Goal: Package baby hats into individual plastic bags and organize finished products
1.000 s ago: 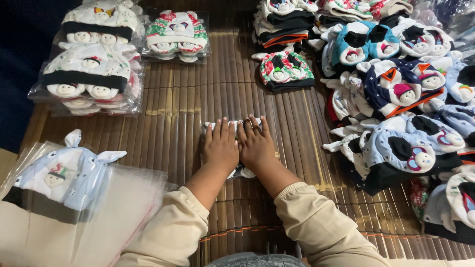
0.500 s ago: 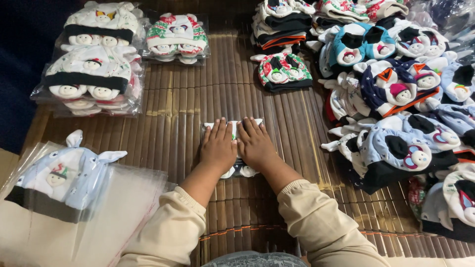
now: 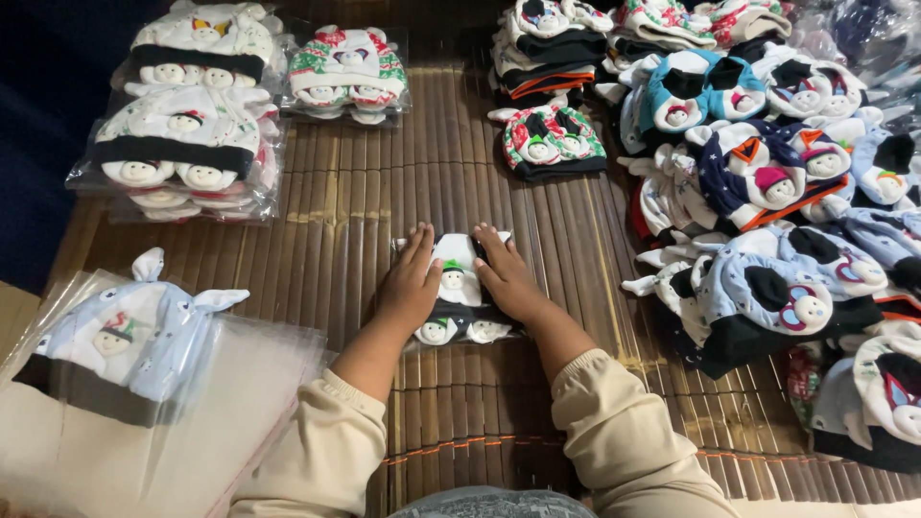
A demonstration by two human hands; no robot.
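So the whole thing sits on a brown slatted bamboo mat [image 3: 384,211], which carries everything. Biggest heap is the loose pile of baby hats in blue, navy and white with little doll faces [image 3: 767,192], running all down the mat's right edge. At the far left corner there's a stack of white-and-black hats bagged in clear plastic [image 3: 182,125], and next to it along the far edge a smaller bagged red-green-white patterned hat pack [image 3: 347,77]. Near left corner: a pale blue hat with ears inside a clear bag [image 3: 115,336], lying on a pile of empty clear plastic bags [image 3: 240,403].

Middle of the mat is the small white hat with a black band and tiny snowman faces in a clear bag [image 3: 459,293]. Both hands are flat on it, fingers spread, palms down. The left hand [image 3: 408,283] covers its left side, the right hand [image 3: 507,278] the right side. A second ago the hands were touching each other over the middle and hid the hat; now they've slid apart toward the sides, so the face shows between them. Looks to me like the bag is getting smoothed flat, air pushed out
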